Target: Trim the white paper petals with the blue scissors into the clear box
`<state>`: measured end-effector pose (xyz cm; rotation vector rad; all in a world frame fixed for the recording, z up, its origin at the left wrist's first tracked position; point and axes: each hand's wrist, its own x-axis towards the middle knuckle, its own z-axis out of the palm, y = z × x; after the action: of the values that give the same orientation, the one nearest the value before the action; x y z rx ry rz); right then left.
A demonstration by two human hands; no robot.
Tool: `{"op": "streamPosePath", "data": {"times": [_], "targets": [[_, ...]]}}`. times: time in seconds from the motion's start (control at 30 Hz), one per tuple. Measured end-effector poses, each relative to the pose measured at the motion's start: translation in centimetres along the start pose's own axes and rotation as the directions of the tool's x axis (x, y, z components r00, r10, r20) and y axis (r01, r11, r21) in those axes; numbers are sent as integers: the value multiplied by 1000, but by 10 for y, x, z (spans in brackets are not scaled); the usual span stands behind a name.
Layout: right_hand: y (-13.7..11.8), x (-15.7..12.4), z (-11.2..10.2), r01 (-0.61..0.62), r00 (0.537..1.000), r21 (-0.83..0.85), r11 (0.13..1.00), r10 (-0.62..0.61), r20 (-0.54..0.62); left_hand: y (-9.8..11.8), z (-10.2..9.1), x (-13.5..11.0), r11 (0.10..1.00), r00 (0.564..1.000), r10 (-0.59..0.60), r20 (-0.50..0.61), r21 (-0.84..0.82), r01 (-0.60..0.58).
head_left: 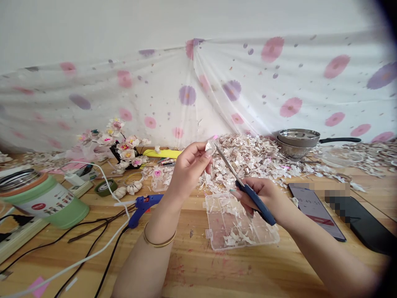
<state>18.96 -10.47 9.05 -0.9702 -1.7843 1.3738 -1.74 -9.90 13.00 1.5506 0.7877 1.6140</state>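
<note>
Between thumb and fingers, my left hand (194,163) pinches a small whitish petal-like piece (210,147). My right hand (260,196) is wrapped round blue-handled scissors (252,198), whose metal blades point up and left and reach the edge of that piece. Below my hands lies a clear plastic compartment box (217,231) with pale scraps in it. Behind them spreads a large heap of whitish, dry petal-like pieces (248,155). Whether the blades are cutting I cannot tell.
A blue glue gun (144,207) with cords lies left of my left forearm. Further left stand a green tumbler (58,203), a power strip (27,234) and a green tape roll (106,187). Artificial flowers (127,149) stand behind. At right are stacked metal pans (297,142) and two phones (316,211).
</note>
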Motion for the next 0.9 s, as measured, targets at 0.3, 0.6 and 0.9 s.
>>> {"op": "streamPosePath", "data": {"times": [0.3,0.6,0.9], "targets": [[-3,-3,-4,-6,1000,-48,999,6,-12,3,2,1,998,998,-19,-54,-54,16],[7,4,-29,252,954,122,960,-268,134,9,1,-2,979,994,88,-65,192,-75],[-3,-8,-51,195,909,-75,978,-151,389,8,2,-7,958,993,105,61,263,-118]]}}
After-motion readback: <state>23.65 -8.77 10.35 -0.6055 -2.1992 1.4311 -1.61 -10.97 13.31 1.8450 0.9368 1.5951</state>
